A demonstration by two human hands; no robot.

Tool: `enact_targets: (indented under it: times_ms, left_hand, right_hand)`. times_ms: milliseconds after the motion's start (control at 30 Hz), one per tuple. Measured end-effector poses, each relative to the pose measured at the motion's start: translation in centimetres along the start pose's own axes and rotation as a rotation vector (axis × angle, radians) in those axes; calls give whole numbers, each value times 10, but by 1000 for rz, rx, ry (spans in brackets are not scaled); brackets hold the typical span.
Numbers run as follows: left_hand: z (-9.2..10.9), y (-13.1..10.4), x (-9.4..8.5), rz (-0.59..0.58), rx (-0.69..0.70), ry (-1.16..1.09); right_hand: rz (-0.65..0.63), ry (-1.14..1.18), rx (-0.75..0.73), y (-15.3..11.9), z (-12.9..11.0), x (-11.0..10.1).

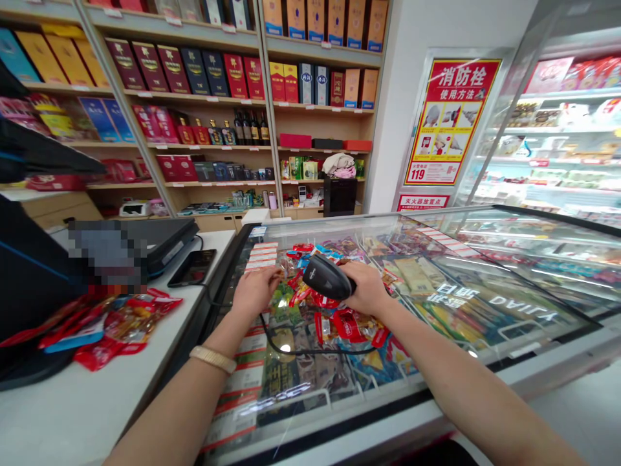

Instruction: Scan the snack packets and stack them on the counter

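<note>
From here I see smooth plastic scanner (324, 277) in right fingers (350, 269), glossy crinkled plastic packets (347, 325) below them, reflective glass top (334, 228) underneath.

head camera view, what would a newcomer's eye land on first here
Probably the black scanner in the right hand, near the middle, above a bright pile of candy packets on the glass top, with the left hand at the pile's far left edge. Next might come the red and yellow poster on the wall at upper right, then the other heap of packets on the counter at left.
</note>
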State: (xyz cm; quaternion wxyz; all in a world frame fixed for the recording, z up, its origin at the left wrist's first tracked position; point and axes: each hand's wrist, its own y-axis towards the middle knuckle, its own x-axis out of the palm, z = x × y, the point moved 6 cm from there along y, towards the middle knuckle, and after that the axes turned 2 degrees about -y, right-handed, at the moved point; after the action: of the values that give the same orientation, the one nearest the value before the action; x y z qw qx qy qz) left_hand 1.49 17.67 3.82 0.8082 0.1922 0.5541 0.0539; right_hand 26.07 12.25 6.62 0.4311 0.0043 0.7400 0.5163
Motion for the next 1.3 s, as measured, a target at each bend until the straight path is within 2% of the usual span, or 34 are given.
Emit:
enact_targets:
  times_ms: [167,333,433,567,667,767,900,1133,1300]
  left_hand:
    - [-34,-9,-18,105,-215,-221]
    - [-56,-20,-25,268,-458,-769]
    - [-55,-28,-24,287,-545,-1064]
    - [-44,-34,-23,250,-642,-1427]
    - [-32,-36,-24,221,-660,-1565]
    - [-22,-36,-25,186,-611,-1605]
    - [-12,-36,-24,185,-498,-1547]
    - [6,-36,-27,172,-302,-1228]
    - [12,-37,-29,174,-239,-1035]
  right_hand:
    - [-12,5,-20,0,-4,1]
    - [-7,12,-26,0,-5,2]
    - [1,19,-41,-1,-5,2]
    - [-15,29,-48,-1,-7,2]
    - [-25,44,-66,0,-13,1]
    - [-29,53,-82,1,-19,-2]
    - [-37,56,-84,3,-24,-4]
    - [-13,78,-52,3,-22,-5]
    - [-22,66,-34,2,-20,-2]
